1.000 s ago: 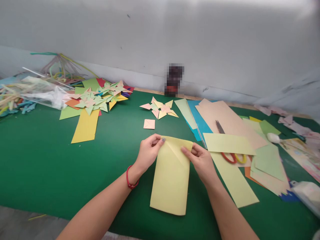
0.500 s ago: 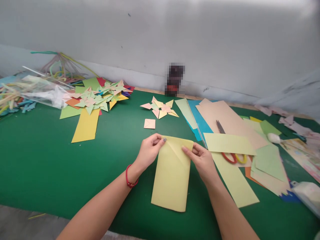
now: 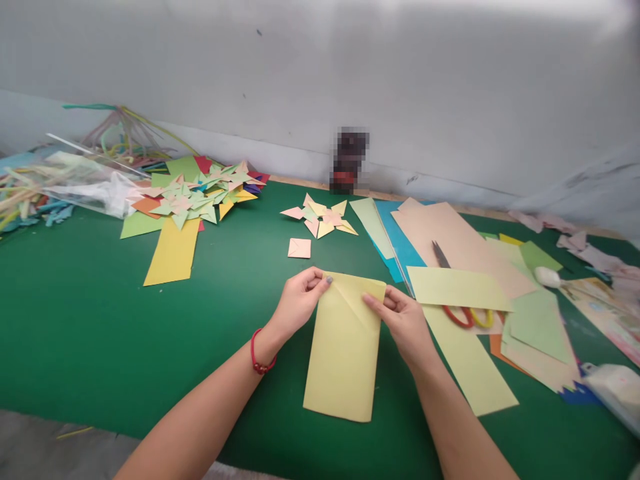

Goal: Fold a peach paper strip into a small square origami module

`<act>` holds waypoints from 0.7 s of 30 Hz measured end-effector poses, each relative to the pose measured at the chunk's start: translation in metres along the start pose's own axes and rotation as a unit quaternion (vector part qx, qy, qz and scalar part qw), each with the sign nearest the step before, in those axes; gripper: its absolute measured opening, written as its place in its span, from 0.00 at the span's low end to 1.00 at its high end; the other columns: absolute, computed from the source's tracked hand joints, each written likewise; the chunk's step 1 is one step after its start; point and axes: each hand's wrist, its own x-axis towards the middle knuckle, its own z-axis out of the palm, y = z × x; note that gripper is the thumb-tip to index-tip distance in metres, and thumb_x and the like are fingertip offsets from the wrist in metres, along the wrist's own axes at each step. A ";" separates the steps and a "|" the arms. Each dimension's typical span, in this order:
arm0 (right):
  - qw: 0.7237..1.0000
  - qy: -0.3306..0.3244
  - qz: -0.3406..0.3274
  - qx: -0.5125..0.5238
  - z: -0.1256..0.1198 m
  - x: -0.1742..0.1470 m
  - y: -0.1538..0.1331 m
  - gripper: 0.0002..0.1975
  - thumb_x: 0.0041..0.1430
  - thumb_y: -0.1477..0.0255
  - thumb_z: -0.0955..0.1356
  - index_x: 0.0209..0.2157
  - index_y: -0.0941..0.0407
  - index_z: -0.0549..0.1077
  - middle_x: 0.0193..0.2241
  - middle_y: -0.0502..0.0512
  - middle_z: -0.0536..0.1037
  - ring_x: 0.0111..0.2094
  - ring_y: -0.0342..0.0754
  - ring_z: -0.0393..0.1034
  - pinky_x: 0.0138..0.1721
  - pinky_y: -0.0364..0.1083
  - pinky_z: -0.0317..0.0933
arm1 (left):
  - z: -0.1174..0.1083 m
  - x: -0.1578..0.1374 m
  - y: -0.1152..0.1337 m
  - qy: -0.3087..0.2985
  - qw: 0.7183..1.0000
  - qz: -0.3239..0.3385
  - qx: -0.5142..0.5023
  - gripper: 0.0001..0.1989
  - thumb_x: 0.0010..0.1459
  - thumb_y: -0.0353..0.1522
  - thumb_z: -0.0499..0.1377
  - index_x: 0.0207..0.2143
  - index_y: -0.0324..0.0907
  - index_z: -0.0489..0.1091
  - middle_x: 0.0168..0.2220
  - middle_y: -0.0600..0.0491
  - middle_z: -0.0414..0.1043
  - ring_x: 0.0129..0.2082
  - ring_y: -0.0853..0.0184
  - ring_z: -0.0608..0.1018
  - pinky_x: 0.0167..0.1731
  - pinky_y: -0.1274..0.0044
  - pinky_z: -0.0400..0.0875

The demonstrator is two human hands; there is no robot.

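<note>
A pale yellow sheet of paper hangs between my two hands over the green table, with a diagonal crease across its upper part. My left hand pinches its top left corner between thumb and fingers. At the top right corner my right hand grips it, thumb in front and fingers behind. Just beyond the paper lies a small folded pink square. Farther back rest folded pink and yellow paper stars.
Scissors lie partly under a pale yellow strip among paper sheets on the right. A heap of folded stars and a yellow strip sit at the left. A wall stands behind the green table.
</note>
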 end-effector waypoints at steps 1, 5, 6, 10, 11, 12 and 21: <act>1.000 0.000 0.001 -0.002 0.000 0.000 0.000 0.18 0.47 0.61 0.70 0.39 0.55 0.72 0.35 0.56 0.78 0.37 0.55 0.73 0.38 0.51 0.68 | 0.000 0.000 0.000 -0.002 1.000 -0.001 -0.006 0.12 0.53 0.40 0.55 0.28 0.40 0.65 0.22 0.57 0.66 0.21 0.72 0.67 0.22 0.82 0.60; 1.000 0.001 0.004 -0.011 0.000 0.000 0.000 0.18 0.48 0.61 0.70 0.40 0.55 0.72 0.36 0.56 0.78 0.38 0.55 0.72 0.37 0.51 0.68 | 0.000 0.000 0.001 -0.012 1.000 -0.004 -0.027 0.11 0.53 0.40 0.56 0.27 0.40 0.65 0.21 0.58 0.66 0.21 0.73 0.67 0.22 0.82 0.60; 1.000 0.001 0.005 -0.010 0.000 0.000 0.000 0.18 0.48 0.62 0.70 0.40 0.55 0.72 0.36 0.56 0.78 0.37 0.55 0.72 0.37 0.51 0.68 | 0.000 0.000 0.001 -0.013 0.999 -0.005 -0.029 0.11 0.53 0.40 0.55 0.27 0.40 0.65 0.22 0.58 0.66 0.21 0.73 0.67 0.22 0.82 0.60; 1.000 -0.002 0.001 0.003 0.000 0.000 0.002 0.16 0.48 0.63 0.70 0.39 0.55 0.72 0.37 0.56 0.78 0.37 0.54 0.72 0.37 0.50 0.67 | 0.000 0.000 0.000 -0.018 0.999 -0.005 -0.035 0.11 0.53 0.39 0.55 0.28 0.40 0.65 0.22 0.57 0.66 0.21 0.73 0.67 0.22 0.82 0.60; 1.000 -0.003 0.001 0.006 0.000 0.000 0.002 0.16 0.48 0.63 0.70 0.39 0.55 0.72 0.37 0.56 0.78 0.37 0.54 0.73 0.37 0.50 0.67 | 0.000 0.000 0.000 -0.019 0.999 -0.004 -0.037 0.11 0.53 0.39 0.55 0.28 0.40 0.65 0.22 0.57 0.66 0.22 0.73 0.67 0.22 0.82 0.60; 1.000 -0.004 0.002 0.008 0.000 0.000 0.002 0.16 0.48 0.63 0.70 0.39 0.54 0.72 0.36 0.55 0.78 0.37 0.54 0.73 0.37 0.50 0.67 | 0.000 0.001 0.000 -0.020 0.999 -0.002 -0.039 0.11 0.54 0.39 0.55 0.28 0.40 0.65 0.22 0.57 0.65 0.22 0.74 0.67 0.22 0.83 0.60; 1.000 -0.001 0.000 0.013 0.002 0.000 -0.001 0.17 0.46 0.61 0.71 0.37 0.55 0.72 0.33 0.56 0.78 0.36 0.54 0.72 0.37 0.50 0.67 | 0.000 0.000 -0.001 0.000 1.000 0.002 -0.007 0.12 0.53 0.40 0.55 0.27 0.40 0.64 0.20 0.59 0.61 0.20 0.74 0.63 0.20 0.82 0.56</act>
